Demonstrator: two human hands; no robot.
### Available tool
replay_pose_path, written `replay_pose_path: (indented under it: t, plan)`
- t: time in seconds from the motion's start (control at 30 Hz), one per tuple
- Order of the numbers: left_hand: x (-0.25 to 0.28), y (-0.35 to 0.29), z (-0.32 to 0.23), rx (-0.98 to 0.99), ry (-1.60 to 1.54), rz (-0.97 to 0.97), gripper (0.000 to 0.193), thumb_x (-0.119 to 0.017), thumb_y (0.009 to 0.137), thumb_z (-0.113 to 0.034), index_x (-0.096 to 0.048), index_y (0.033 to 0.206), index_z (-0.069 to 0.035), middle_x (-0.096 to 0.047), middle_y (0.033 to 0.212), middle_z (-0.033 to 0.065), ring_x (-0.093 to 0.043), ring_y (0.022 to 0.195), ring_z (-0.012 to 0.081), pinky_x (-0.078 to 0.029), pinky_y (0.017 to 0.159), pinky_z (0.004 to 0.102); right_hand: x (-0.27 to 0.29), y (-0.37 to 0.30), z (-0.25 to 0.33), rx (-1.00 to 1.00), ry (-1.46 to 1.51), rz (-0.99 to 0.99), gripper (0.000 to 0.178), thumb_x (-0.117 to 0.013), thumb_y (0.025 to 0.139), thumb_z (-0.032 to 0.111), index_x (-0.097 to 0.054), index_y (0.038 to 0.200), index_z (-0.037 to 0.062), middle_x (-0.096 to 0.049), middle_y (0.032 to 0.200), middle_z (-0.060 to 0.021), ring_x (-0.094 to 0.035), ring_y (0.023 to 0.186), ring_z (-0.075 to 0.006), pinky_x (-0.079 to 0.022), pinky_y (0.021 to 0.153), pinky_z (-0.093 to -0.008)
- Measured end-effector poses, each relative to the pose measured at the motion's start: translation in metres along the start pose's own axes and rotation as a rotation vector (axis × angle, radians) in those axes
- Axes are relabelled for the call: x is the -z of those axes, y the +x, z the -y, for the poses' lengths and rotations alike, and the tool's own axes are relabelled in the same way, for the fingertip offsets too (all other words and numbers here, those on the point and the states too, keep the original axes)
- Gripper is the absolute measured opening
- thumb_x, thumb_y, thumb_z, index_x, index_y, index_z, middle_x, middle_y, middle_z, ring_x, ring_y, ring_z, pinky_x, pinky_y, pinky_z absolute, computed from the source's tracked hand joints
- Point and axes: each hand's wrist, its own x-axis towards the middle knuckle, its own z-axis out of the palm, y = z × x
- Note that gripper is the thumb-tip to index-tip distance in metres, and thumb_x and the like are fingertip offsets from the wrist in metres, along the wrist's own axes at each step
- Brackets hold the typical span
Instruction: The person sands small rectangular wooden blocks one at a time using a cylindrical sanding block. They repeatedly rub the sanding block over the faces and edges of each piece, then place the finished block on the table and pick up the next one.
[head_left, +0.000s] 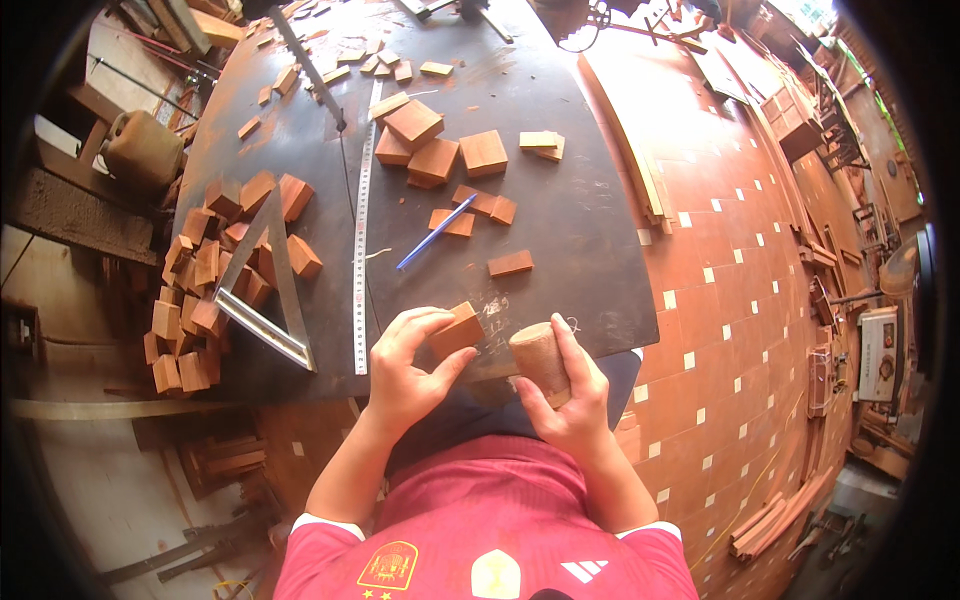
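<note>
My left hand (402,362) pinches a reddish-brown wooden block (458,332) between thumb and fingers, over the near edge of the dark table (585,225). Close beside it on the right, my right hand (582,398) is closed around a tan cylinder (541,360) with a rough-looking surface; its material is unclear. The block and the cylinder are apart. Just beyond my hands lies a small flat wooden piece (510,264). A blue pen (436,233) rests farther off, partly over another wooden piece (452,223).
Many wooden blocks (205,262) are heaped at the left, with a metal triangle square (288,270) leaning over them. A white measuring strip (362,240) runs along the table. Larger blocks (484,153) sit farther back. Long boards (625,145) stand beyond the right edge.
</note>
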Motion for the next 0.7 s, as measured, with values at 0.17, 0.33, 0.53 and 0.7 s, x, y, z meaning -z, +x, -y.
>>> replay_pose_path:
  t: [0.17,0.33,0.53,0.7]
  plan:
    - [0.002,-0.007,0.005,0.017,0.005,-0.031,0.044,-0.094,0.082,-0.018,-0.074,0.117,-0.001,-0.075,0.114,0.0164,-0.074,0.104,0.0293,-0.059,0.091,0.0377,-0.015,0.019,0.015,0.081,-0.049,-0.013,0.085,-0.089,0.083,0.014,-0.049,0.156,-0.0027,-0.070,0.121,-0.0271,-0.074,0.103,-0.0398,-0.060,0.091,-0.0435]
    - [-0.006,-0.015,0.013,0.024,-0.018,-0.134,0.046,-0.095,0.083,-0.025,-0.073,0.116,-0.001,-0.074,0.111,0.0161,-0.074,0.097,0.0288,-0.060,0.084,0.0374,-0.019,0.043,0.024,0.139,-0.159,-0.019,0.079,-0.090,0.082,0.013,-0.055,0.151,-0.0004,-0.071,0.114,-0.0229,-0.074,0.097,-0.0381,-0.060,0.086,-0.0434]
    - [-0.003,-0.015,0.012,0.011,-0.044,-0.159,0.044,-0.094,0.084,-0.026,-0.073,0.115,-0.002,-0.074,0.108,0.0152,-0.073,0.094,0.0281,-0.059,0.079,0.0367,-0.021,0.064,0.038,0.144,-0.286,0.051,0.073,-0.088,0.082,0.015,-0.059,0.147,0.0007,-0.072,0.110,-0.0222,-0.074,0.094,-0.0385,-0.060,0.084,-0.0440]
    - [-0.001,-0.019,0.014,0.083,-0.084,-0.198,0.039,-0.094,0.083,-0.023,-0.075,0.111,-0.002,-0.074,0.101,0.0128,-0.072,0.088,0.0260,-0.058,0.077,0.0358,-0.024,0.084,0.044,0.226,-0.300,0.125,0.072,-0.087,0.082,0.015,-0.059,0.147,0.0007,-0.071,0.109,-0.0226,-0.074,0.094,-0.0398,-0.060,0.084,-0.0446]
